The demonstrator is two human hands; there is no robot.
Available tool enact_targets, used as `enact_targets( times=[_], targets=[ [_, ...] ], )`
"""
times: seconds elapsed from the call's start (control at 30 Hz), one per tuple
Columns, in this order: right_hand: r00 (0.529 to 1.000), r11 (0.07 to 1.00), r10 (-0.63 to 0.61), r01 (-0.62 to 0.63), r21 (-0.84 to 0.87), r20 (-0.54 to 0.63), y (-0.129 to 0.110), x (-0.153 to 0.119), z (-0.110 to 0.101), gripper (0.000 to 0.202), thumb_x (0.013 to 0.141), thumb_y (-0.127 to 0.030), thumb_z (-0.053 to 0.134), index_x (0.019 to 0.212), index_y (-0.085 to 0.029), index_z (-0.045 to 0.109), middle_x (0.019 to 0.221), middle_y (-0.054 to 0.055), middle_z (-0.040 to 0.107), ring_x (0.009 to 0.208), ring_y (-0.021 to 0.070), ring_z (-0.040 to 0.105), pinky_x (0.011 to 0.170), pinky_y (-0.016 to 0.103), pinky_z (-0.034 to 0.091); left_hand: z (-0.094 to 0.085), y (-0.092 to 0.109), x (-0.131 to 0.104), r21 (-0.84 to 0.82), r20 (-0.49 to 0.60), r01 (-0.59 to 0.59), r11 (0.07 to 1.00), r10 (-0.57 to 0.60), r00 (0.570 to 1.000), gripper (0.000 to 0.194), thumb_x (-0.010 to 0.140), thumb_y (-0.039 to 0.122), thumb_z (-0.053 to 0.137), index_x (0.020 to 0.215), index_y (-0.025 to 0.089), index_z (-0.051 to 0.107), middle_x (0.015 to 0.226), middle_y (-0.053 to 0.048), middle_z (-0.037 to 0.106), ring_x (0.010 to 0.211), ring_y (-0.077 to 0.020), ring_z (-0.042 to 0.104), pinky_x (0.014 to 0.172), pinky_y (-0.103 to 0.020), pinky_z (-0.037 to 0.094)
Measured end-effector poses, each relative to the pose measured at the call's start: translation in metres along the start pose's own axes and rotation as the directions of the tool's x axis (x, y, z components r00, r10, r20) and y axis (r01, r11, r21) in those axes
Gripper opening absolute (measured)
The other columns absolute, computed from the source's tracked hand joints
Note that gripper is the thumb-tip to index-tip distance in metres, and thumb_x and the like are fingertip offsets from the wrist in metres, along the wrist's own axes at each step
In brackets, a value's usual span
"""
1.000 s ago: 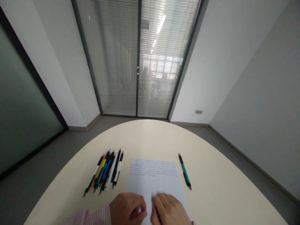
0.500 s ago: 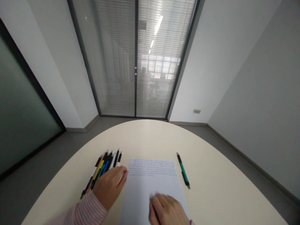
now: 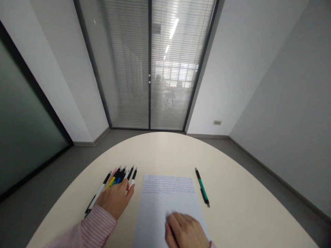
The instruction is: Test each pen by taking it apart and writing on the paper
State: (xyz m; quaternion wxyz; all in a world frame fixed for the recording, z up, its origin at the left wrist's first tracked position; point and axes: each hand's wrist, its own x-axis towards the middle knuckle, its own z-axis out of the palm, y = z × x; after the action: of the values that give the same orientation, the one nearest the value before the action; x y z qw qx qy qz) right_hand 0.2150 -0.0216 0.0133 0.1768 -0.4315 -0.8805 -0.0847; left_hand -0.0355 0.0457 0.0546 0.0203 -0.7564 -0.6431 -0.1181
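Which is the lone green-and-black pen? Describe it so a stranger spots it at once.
On the pale table with a curved edge lies a white paper sheet with writing across its top. Right of the sheet is a slim green-and-black pen. It lies alone, while the mixed-colour pens bunch left of the sheet, by the left hand.

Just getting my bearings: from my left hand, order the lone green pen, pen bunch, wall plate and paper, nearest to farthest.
From your left hand:
1. Pen bunch, beneath it.
2. Paper, to its right.
3. Lone green pen, right of the paper.
4. Wall plate, on the wall beyond the table.
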Motion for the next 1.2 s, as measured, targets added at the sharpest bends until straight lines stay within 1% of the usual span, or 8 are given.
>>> enact_targets(
  times=[0.2,0.27,0.37,0.5,0.63,0.73,1.0,1.2],
  targets=[
    [1.000,1.000,-0.020,0.020,-0.006,-0.023,0.002,-0.001,0.003,0.012,0.079,-0.011,0.047,0.075,-0.022,0.048,0.060,-0.002,0.061,0.048,0.0142,0.058,0.049,0.026,0.033,-0.009,0.008,-0.003,-0.380,-0.084,0.000,0.925,-0.034,0.996,0.026,0.083,0.040,0.052,0.065,0.022,0.059,0.044,0.005,0.051,0.044,-0.0145,0.052,0.050,-0.025,0.039],
    [0.999,1.000,0.001,0.000,0.017,-0.033,0.002,-0.001,0.002,0.013,0.083,-0.013,0.045,0.074,-0.022,0.047,0.059,-0.002,0.060,0.047,0.0143,0.057,0.049,0.026,0.034,-0.012,0.018,-0.005,-0.626,0.023,0.054,0.778,-0.050,0.998,0.031,0.083,0.045,0.050,0.067,0.020,0.059,0.048,0.004,0.054,0.046,-0.0136,0.052,0.050,-0.024,0.038],
    [0.997,0.987,0.065,-0.057,0.151,-0.049,0.002,-0.001,-0.004,0.017,0.089,-0.019,0.041,0.073,-0.023,0.046,0.060,-0.002,0.060,0.049,0.0137,0.059,0.050,0.024,0.038,-0.010,0.034,-0.008,-0.874,0.279,0.256,0.413,-0.005,0.960,0.041,0.078,0.056,0.054,0.068,0.016,0.058,0.054,0.000,0.062,0.045,-0.0117,0.051,0.044,-0.022,0.035],
    [0.989,0.866,0.138,-0.092,0.491,-0.057,0.005,-0.001,-0.014,0.010,0.090,-0.028,0.046,0.097,-0.022,0.049,0.066,-0.002,0.062,0.053,0.0126,0.060,0.053,0.020,0.046,-0.003,0.048,-0.013,-0.893,0.445,0.438,0.103,0.057,0.894,0.059,0.058,0.065,0.071,0.081,0.013,0.057,0.048,0.002,0.059,0.038,-0.0080,0.046,0.039,-0.018,0.031],
    [0.980,0.689,0.165,-0.033,0.724,-0.112,0.009,-0.001,-0.020,0.045,0.084,-0.037,0.058,0.122,-0.023,0.039,0.082,0.003,0.067,0.061,0.0143,0.063,0.059,0.022,0.053,0.001,0.058,-0.020,-0.848,0.515,0.525,-0.074,0.116,0.849,0.066,0.050,0.061,0.080,0.088,0.014,0.054,0.054,0.001,0.064,0.045,-0.0104,0.058,0.045,-0.019,0.043],
    [0.968,0.619,0.225,-0.050,0.783,-0.115,0.010,0.000,-0.023,0.042,0.080,-0.027,0.063,0.118,-0.023,0.046,0.080,0.003,0.067,0.064,0.0150,0.063,0.063,0.024,0.053,0.002,0.065,-0.027,-0.801,0.560,0.566,-0.195,0.089,0.823,0.065,0.046,0.054,0.085,0.086,0.017,0.050,0.061,0.003,0.065,0.059,-0.0138,0.066,0.060,-0.024,0.052],
    [0.951,0.623,0.308,-0.171,0.763,-0.039,0.017,0.004,-0.038,0.013,0.083,-0.019,0.059,0.092,-0.021,0.067,0.075,0.004,0.068,0.068,0.0162,0.064,0.063,0.023,0.052,0.015,0.065,-0.031,-0.827,0.482,0.516,-0.222,0.190,0.855,0.057,0.053,0.052,0.084,0.078,0.018,0.045,0.061,0.001,0.068,0.055,-0.0091,0.064,0.051,-0.015,0.045],
    [0.747,0.330,0.664,-0.307,0.893,0.012,0.027,-0.007,-0.036,0.018,0.078,-0.039,0.068,0.087,-0.025,0.073,0.074,0.003,0.068,0.066,0.0179,0.062,0.061,0.025,0.052,0.004,0.050,-0.018,-0.920,0.372,0.366,-0.143,-0.016,0.928,0.054,0.057,0.051,0.082,0.088,0.016,0.055,0.067,-0.002,0.071,0.065,-0.0149,0.067,0.060,-0.023,0.050]
  ],
)
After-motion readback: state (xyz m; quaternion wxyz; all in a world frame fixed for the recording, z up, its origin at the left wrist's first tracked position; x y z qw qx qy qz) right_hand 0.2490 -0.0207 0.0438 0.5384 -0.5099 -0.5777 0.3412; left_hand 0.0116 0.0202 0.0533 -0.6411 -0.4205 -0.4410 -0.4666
